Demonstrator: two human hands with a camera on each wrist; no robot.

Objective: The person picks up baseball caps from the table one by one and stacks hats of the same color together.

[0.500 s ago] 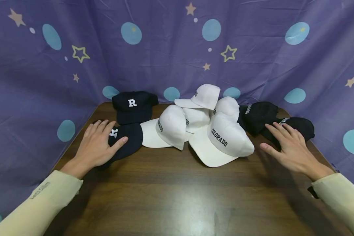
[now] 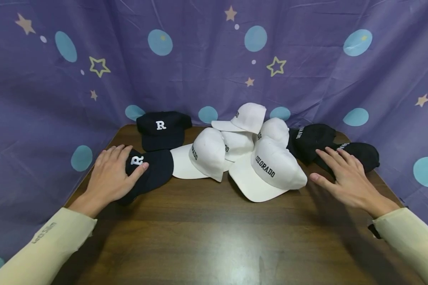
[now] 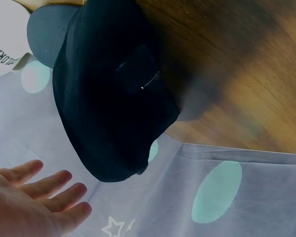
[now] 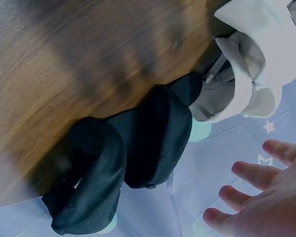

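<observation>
My left hand (image 2: 108, 174) hovers with spread fingers over a navy cap (image 2: 151, 172) that has a white R on its front. In the left wrist view its fingers (image 3: 49, 182) are apart from the cap, whose dark hollow underside (image 3: 113, 94) faces the camera. On the other side, my right hand (image 2: 349, 180) is held out over the front of a black cap (image 2: 365, 154), overlapping it in the head view. Its fingers (image 4: 251, 175) grip nothing in the right wrist view. A second black cap (image 2: 315, 138) lies behind and left of that one.
Several white caps lettered COLORADO, one at the front (image 2: 278, 166), are heaped mid-table, some leaning on others. Another navy R cap (image 2: 164, 136) sits at the back left. The brown wooden table (image 2: 214, 233) ends against a purple patterned curtain (image 2: 207, 67).
My left hand has drifted slightly left, showing more of the navy cap and its R. My right hand has shifted slightly left. The caps keep their places.
</observation>
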